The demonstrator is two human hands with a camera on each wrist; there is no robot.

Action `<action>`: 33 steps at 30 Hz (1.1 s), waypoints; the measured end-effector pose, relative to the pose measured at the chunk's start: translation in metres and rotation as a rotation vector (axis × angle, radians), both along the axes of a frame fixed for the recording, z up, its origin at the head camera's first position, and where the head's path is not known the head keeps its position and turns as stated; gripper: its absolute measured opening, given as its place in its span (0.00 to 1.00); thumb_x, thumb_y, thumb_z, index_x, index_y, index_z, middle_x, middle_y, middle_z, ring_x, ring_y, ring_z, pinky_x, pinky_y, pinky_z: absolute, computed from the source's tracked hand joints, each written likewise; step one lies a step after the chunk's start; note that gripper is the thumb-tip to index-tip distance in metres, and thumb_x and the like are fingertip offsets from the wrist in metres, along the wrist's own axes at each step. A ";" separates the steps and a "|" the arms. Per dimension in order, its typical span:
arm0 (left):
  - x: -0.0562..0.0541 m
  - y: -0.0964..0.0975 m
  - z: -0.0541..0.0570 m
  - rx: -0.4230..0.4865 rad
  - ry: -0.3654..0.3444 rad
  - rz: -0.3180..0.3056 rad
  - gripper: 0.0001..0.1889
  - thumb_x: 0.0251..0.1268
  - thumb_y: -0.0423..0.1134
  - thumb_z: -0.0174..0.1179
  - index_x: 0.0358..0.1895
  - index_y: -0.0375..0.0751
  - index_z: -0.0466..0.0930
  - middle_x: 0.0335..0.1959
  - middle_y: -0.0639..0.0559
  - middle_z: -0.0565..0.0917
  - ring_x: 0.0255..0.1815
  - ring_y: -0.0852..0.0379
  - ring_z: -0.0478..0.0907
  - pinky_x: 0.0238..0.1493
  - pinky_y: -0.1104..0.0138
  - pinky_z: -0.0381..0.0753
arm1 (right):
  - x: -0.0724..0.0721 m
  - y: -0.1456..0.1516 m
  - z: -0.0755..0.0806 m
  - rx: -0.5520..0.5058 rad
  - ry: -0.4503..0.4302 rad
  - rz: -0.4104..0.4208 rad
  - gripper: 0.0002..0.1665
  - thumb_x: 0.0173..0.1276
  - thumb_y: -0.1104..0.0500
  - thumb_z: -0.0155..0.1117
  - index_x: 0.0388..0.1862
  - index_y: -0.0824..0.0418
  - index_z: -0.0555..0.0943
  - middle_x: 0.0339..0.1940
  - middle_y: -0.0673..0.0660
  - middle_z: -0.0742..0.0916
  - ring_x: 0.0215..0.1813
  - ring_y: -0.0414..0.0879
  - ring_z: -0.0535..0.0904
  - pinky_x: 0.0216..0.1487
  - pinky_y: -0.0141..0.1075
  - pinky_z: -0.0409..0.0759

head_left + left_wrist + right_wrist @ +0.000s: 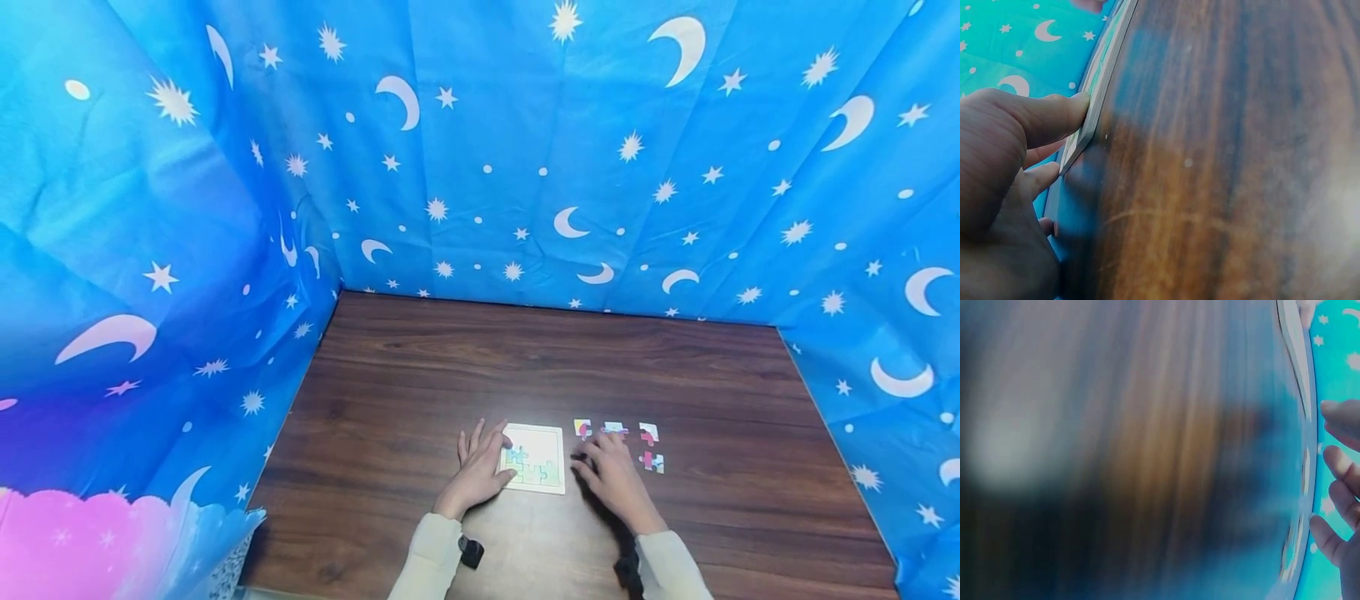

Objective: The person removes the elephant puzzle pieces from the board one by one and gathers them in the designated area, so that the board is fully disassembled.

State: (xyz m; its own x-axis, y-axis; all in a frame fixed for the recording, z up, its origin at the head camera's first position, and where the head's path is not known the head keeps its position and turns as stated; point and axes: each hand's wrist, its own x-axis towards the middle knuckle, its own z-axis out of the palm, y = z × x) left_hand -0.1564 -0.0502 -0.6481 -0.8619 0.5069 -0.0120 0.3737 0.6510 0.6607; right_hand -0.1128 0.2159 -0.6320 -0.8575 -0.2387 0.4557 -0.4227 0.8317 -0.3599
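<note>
A square jigsaw tray with a pale rim lies on the table, with several joined pieces along its lower and left parts. My left hand rests at the tray's left side, thumb and index finger touching its edge, other fingers spread outward. In the left wrist view the thumb presses on the rim near a corner. My right hand is just right of the tray, beside loose jigsaw pieces. Its fingers are spread and hold nothing in the right wrist view.
Loose pieces lie in a loose group right of the tray, including a yellow-and-red one and a pink-and-green one. The dark wooden table is bordered by blue star-and-moon cloth.
</note>
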 end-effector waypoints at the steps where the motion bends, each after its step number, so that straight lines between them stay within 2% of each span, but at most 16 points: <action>1: 0.000 0.000 0.000 0.002 -0.001 0.000 0.18 0.65 0.40 0.66 0.53 0.48 0.70 0.79 0.45 0.60 0.81 0.36 0.40 0.71 0.34 0.28 | -0.002 -0.006 0.000 -0.006 -0.002 0.014 0.13 0.52 0.63 0.81 0.35 0.62 0.86 0.34 0.54 0.81 0.39 0.51 0.71 0.40 0.47 0.71; 8: 0.001 -0.002 0.000 0.019 0.021 -0.014 0.18 0.64 0.39 0.67 0.52 0.47 0.70 0.78 0.43 0.61 0.80 0.33 0.43 0.70 0.31 0.31 | -0.013 -0.047 -0.001 -0.023 -0.017 0.111 0.11 0.54 0.62 0.79 0.36 0.61 0.87 0.34 0.54 0.82 0.39 0.51 0.72 0.42 0.50 0.73; 14: -0.001 -0.001 -0.001 0.004 0.035 -0.016 0.19 0.63 0.39 0.68 0.52 0.47 0.69 0.78 0.43 0.62 0.80 0.32 0.44 0.70 0.30 0.33 | -0.019 -0.070 -0.001 0.021 -0.069 0.091 0.10 0.54 0.62 0.79 0.35 0.61 0.87 0.33 0.54 0.81 0.40 0.53 0.72 0.40 0.48 0.69; 21: -0.004 -0.002 -0.001 0.002 0.044 -0.005 0.20 0.62 0.39 0.69 0.52 0.46 0.70 0.78 0.44 0.62 0.80 0.33 0.45 0.70 0.30 0.34 | -0.026 -0.080 0.006 0.038 -0.185 0.023 0.08 0.54 0.62 0.79 0.32 0.59 0.87 0.31 0.50 0.82 0.40 0.51 0.73 0.39 0.48 0.69; 24: -0.004 -0.002 0.000 0.005 0.046 -0.005 0.20 0.62 0.39 0.69 0.52 0.46 0.70 0.78 0.44 0.62 0.80 0.33 0.45 0.70 0.30 0.34 | -0.029 -0.082 0.007 0.033 -0.215 0.017 0.08 0.55 0.63 0.78 0.31 0.58 0.86 0.31 0.50 0.82 0.40 0.51 0.74 0.40 0.49 0.69; 33: -0.002 -0.001 0.002 0.008 0.023 -0.001 0.22 0.61 0.39 0.69 0.55 0.45 0.68 0.78 0.44 0.62 0.80 0.33 0.45 0.70 0.31 0.32 | -0.028 -0.078 0.001 -0.009 -0.182 0.078 0.08 0.58 0.66 0.76 0.31 0.59 0.83 0.31 0.50 0.80 0.40 0.50 0.72 0.40 0.47 0.66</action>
State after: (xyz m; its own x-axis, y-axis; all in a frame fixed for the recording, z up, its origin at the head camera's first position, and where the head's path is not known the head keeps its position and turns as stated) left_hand -0.1588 -0.0513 -0.6458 -0.8614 0.5077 0.0120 0.3897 0.6457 0.6567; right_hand -0.1410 0.1384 -0.6312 -0.9051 -0.3044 0.2969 -0.4130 0.7954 -0.4436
